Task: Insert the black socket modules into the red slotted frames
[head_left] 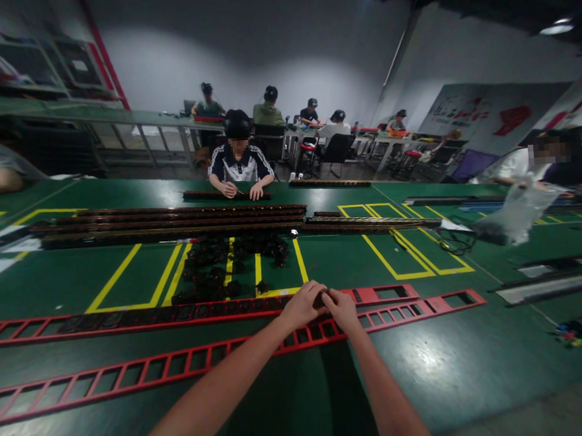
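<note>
Pinching small dark part [319, 300], mostly hidden, between left grip [304, 303] and right grip [341, 307], over red slotted frame [366, 296]; black components [209, 257] beyond-left on green bench [430, 361], seated co-worker [240, 160] farther off.

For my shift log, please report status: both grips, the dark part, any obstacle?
Left grip and right grip together at small dark part, mostly hidden. Farther red frame beneath. Black parts clustered beyond; nothing visibly blocking.
</note>
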{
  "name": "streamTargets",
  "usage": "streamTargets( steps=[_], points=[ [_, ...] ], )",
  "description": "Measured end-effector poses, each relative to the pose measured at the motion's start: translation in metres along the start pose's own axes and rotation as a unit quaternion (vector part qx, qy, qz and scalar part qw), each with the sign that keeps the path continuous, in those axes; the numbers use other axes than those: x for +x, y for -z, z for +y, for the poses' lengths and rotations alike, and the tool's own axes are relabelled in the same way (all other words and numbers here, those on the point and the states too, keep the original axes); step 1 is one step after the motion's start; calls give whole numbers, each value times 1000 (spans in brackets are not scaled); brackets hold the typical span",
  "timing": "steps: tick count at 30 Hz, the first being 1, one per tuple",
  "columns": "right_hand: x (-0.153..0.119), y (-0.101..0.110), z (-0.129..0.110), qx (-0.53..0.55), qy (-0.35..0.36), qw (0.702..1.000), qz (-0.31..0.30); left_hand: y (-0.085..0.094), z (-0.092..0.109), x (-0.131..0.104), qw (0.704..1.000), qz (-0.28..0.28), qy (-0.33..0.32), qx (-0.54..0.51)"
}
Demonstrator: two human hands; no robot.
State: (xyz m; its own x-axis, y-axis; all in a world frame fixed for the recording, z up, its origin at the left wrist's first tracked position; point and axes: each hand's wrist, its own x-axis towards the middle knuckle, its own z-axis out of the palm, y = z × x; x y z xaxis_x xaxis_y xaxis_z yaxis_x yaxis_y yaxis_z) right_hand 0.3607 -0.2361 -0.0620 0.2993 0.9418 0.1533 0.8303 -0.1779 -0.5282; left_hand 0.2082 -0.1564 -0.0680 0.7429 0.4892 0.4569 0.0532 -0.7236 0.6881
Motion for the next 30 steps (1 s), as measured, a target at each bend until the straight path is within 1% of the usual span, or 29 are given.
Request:
streamTargets(
  steps=[2,5,8,11,15,24,30],
  points=[
    [0,-1,2,3,4,1000,4,3,2,-1,1000,9,-1,-9],
    [0,-1,3,13,4,1000,10,7,4,-2,1000,8,-12,-17],
    [1,-2,3,18,-2,1000,10,8,2,-2,999,11,-23,-26],
    [0,-2,3,22,-12,1000,7,6,-2,-1,999,11,-23,-36],
    [0,-2,2,17,-15,1000,9,3,-7,0,999,0,-3,-51],
    [-1,1,-1,2,-8,1000,0,0,-6,-2,999,-7,0,-48],
    [0,0,-1,42,2,999,17,-2,-8,-3,999,-6,-6,-47]
  ],
)
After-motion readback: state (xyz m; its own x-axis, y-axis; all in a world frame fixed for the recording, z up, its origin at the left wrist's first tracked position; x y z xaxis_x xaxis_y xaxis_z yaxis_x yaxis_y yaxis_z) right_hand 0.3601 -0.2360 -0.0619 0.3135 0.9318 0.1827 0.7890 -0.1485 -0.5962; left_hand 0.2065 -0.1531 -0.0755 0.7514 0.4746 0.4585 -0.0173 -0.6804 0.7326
